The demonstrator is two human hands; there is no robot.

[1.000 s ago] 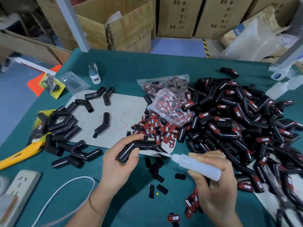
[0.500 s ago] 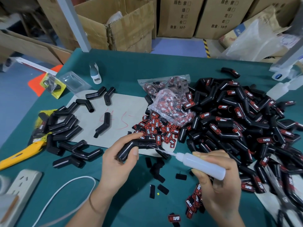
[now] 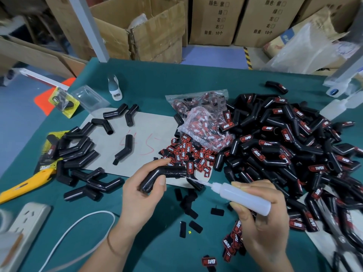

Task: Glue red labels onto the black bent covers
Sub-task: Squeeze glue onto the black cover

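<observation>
Gripping bent cover (image 3: 164,178) in left hand (image 3: 141,195), long arm pointing right; glue bottle (image 3: 245,199) clenched in right hand (image 3: 263,218), nozzle aimed left. Bare green tabletop (image 3: 161,248) between wrists.

table cloth (image 3: 196,79): teal | bent covers (image 3: 294,154): black | labels (image 3: 188,152): red-black, white lettering | knife (image 3: 25,185): yellow

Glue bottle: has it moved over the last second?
Yes, slightly. The glue bottle in the right hand has drifted right, judged against the loose black tab lying below it.
</observation>
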